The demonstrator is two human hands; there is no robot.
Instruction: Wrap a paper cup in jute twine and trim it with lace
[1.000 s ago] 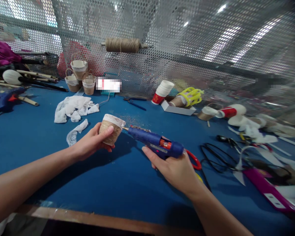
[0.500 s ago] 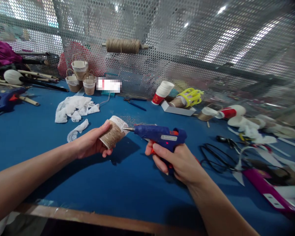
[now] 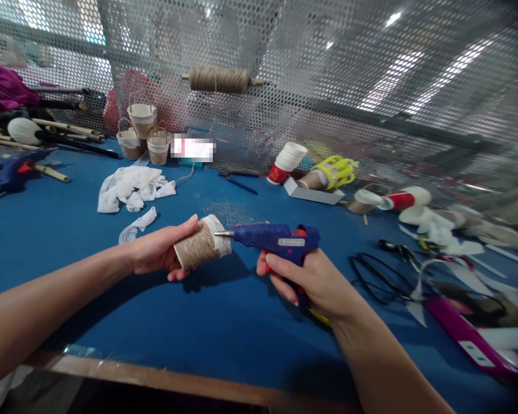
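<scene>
My left hand [image 3: 159, 250] grips a paper cup [image 3: 197, 246] wrapped in brown twine, tilted on its side above the blue table. White lace [image 3: 218, 233] runs around the cup's rim end, which points right. In my right hand [image 3: 304, 282] is a blue glue gun [image 3: 267, 238], fingers closed around its handle and near the orange trigger. Its metal nozzle meets or hovers just over the lace band; I cannot tell whether they touch. A small red light glows on the gun's side. Behind my left wrist lies a loose strip of lace [image 3: 138, 224].
Several finished twine baskets [image 3: 142, 123] stand back left, behind crumpled lace [image 3: 133, 187]. Pliers [image 3: 239, 181], stacked paper cups [image 3: 287, 161] and a white box lid [image 3: 313, 192] sit farther back. Black cable [image 3: 375, 276] and a purple power strip [image 3: 466, 333] lie right; another glue gun [image 3: 17, 169] lies left.
The cup has turned in my left hand and now lies more level, slightly lower. My right hand has shifted the glue gun slightly left and down, its nozzle staying by the lace.
</scene>
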